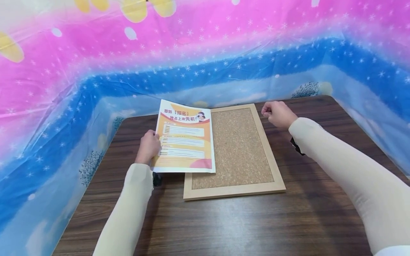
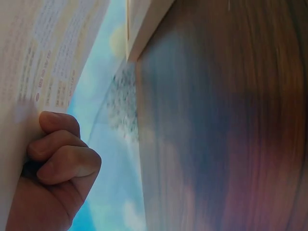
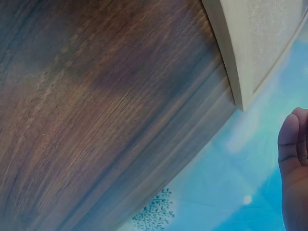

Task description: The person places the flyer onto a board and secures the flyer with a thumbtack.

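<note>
A printed orange-and-white poster sheet [image 1: 184, 142] slants over the left part of a cork board [image 1: 240, 145] with a pale wooden frame. My left hand [image 1: 149, 146] pinches the sheet at its left edge; the left wrist view shows that hand's curled fingers [image 2: 67, 154] against the paper. Beyond the board's right side, near its upper corner, my right hand [image 1: 278, 114] hovers with loosely bent fingers. Nothing is visible in it, though only part of this hand [image 3: 296, 154] enters the right wrist view. The sheet hides the board's left side.
Beneath the board lies a dark wood-grain table [image 1: 224, 227]. A pink and blue patterned cloth [image 1: 205, 53] rises behind the table and along both its sides. The board's far edge is close to the table's back edge.
</note>
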`<state>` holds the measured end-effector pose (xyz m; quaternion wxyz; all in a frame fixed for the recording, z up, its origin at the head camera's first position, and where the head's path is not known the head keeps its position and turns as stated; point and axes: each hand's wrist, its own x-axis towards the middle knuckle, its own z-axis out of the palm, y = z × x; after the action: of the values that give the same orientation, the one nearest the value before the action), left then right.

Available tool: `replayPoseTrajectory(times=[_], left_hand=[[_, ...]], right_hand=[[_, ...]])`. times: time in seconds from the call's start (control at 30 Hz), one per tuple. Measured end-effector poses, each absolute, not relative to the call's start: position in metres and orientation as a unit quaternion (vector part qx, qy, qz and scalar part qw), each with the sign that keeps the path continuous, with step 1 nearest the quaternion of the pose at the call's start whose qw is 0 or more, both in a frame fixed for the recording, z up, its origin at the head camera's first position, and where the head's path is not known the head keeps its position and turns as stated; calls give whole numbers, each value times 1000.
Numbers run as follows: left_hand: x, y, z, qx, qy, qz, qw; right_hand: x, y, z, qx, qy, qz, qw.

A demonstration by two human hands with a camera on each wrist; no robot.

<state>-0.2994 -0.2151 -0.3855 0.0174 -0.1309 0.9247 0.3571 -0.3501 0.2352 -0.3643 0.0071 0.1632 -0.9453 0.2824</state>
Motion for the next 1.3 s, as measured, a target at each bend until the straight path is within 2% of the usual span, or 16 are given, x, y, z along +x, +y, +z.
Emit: replayPoseTrajectory(times=[0.33, 0.5, 0.77, 1.1, 1.3], left_hand=[[-309, -166, -400, -89, 932, 349, 32], [-308, -151, -401, -67, 945, 315, 59], [-305, -137, -402, -17, 968, 233, 93], [-305, -122, -406, 15, 966, 225, 127], [-301, -112, -408, 57, 962, 238, 125]], right_hand=[[-351, 234, -368, 159, -945, 286, 5], [-353, 235, -367, 164, -942, 291, 6], [-353, 236, -372, 166, -947, 276, -8], [-357, 228, -375, 176, -944, 277, -1], [-361, 218, -376, 171, -943, 287, 4]])
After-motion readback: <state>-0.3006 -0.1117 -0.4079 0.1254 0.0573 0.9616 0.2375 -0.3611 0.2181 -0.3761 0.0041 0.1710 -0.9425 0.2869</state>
